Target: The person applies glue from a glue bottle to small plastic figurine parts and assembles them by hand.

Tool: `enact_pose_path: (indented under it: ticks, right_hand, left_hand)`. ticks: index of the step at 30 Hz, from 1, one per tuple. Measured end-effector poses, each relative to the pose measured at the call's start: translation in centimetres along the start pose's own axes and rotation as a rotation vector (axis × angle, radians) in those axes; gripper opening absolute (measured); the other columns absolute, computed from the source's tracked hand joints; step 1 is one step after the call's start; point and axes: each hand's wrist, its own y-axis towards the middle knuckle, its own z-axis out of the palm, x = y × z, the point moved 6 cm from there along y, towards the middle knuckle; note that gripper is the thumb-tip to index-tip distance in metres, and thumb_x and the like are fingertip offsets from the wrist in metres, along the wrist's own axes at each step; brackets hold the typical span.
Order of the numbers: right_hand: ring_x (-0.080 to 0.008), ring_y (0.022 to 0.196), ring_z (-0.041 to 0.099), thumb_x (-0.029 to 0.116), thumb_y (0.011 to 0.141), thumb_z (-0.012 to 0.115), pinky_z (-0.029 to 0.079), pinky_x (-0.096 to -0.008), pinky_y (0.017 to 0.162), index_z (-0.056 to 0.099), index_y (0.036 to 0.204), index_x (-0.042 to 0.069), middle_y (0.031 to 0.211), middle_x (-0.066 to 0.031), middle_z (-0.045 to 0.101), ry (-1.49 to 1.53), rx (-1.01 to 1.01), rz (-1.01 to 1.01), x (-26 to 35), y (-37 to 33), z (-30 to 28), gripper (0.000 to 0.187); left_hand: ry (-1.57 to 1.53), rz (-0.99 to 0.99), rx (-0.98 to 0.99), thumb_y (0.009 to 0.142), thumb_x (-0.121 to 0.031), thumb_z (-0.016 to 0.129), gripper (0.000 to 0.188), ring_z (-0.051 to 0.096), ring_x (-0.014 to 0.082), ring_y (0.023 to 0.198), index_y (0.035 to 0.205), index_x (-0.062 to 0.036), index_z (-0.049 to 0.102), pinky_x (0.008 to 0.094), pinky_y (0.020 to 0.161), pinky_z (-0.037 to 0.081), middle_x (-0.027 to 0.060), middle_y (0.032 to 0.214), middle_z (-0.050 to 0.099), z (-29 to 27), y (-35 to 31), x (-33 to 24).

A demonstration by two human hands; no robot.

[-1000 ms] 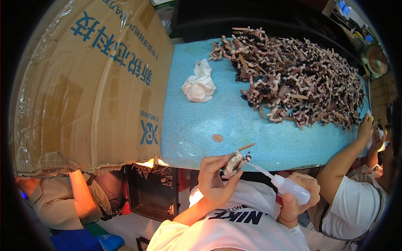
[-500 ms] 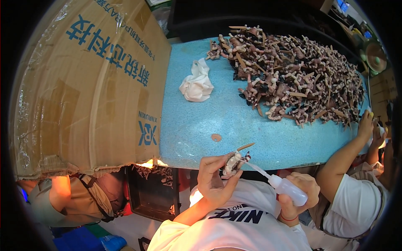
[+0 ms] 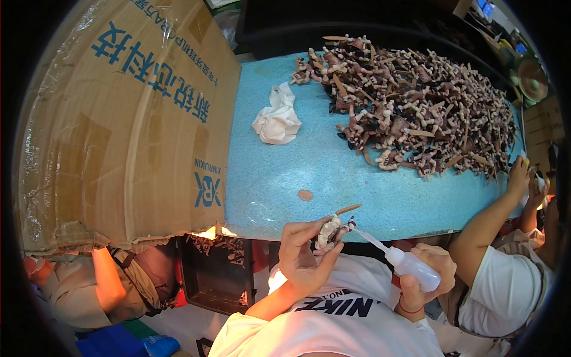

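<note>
My left hand (image 3: 303, 253) pinches a small toy figure (image 3: 327, 233) by its sides, just off the table's near edge. The figure is pale and dark brown, with a tan blade-like piece (image 3: 348, 209) sticking out at its top. In my right hand (image 3: 431, 271) is a translucent squeeze bottle (image 3: 413, 269) with a long thin nozzle (image 3: 370, 238). It lies tilted, its nozzle pointing left; the tip reaches the figure's right side, and whether it touches I cannot tell.
A big heap of similar figures (image 3: 416, 107) covers the blue foam tabletop (image 3: 267, 184) at the right. Crumpled white tissue (image 3: 277, 119) lies left of it. A tall cardboard box (image 3: 119, 131) borders the left. A co-worker's arm (image 3: 491, 220) is at the right; a black tray (image 3: 214, 276) sits below the table.
The bottle and my right hand have shifted very slightly right and down. My left hand keeps its hold on the toy figure. The person at the lower left has moved an arm.
</note>
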Motion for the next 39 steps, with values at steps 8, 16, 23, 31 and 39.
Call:
enact_pose_path:
  ticks: [8,16,23,31,39]
  right_hand:
    - [-0.0171,0.034,0.048,0.022,0.066,0.071,0.039,-0.0259,0.034,0.052,0.076,-0.006,0.049,-0.0109,0.054,-0.017,0.031,0.006,0.14,0.13,-0.11,0.035]
    - [-0.0177,0.034,0.049,0.023,0.067,0.071,0.041,-0.0268,0.036,0.053,0.080,-0.006,0.050,-0.0101,0.054,-0.027,0.053,-0.036,0.15,-0.34,-0.32,0.037]
    - [-0.0192,0.036,0.050,0.020,0.066,0.072,0.040,-0.0263,0.036,0.053,0.080,-0.006,0.051,-0.0097,0.054,-0.022,0.064,-0.043,0.48,0.07,0.18,0.035]
    - [-0.0183,0.036,0.049,0.022,0.067,0.072,0.039,-0.0261,0.035,0.054,0.081,-0.006,0.051,-0.0089,0.054,-0.050,0.078,-0.048,0.44,-0.14,0.08,0.036]
    - [-0.0182,0.036,0.050,0.022,0.067,0.072,0.039,-0.0262,0.035,0.054,0.081,-0.006,0.053,-0.0097,0.056,-0.064,0.137,-0.061,0.45,-0.09,0.27,0.036]
  left_hand:
    - [-0.057,-0.053,-0.024,0.064,0.012,0.068,0.049,0.056,0.0219,0.094,0.109,0.0021,0.051,0.0302,0.083,0.046,0.0136,0.103,0.048,-0.16,-0.31,0.58]
    - [-0.058,-0.053,-0.013,0.064,0.012,0.068,0.050,0.056,0.0214,0.094,0.109,0.0025,0.051,0.0303,0.083,0.045,0.0132,0.103,0.048,-0.12,-0.15,0.14]
    - [-0.055,-0.036,-0.003,0.065,0.012,0.068,0.049,0.056,0.0231,0.096,0.109,0.0017,0.050,0.0316,0.085,0.046,0.0140,0.103,0.048,-0.04,-0.18,0.15]
    - [-0.054,-0.052,-0.009,0.065,0.011,0.068,0.049,0.055,0.0239,0.097,0.109,0.0015,0.050,0.0319,0.085,0.045,0.0147,0.104,0.048,-0.18,-0.35,0.39]
    - [-0.040,-0.045,-0.003,0.065,0.011,0.069,0.049,0.055,0.0245,0.097,0.109,0.0019,0.050,0.0324,0.085,0.045,0.0150,0.104,0.048,-0.15,-0.36,0.38]
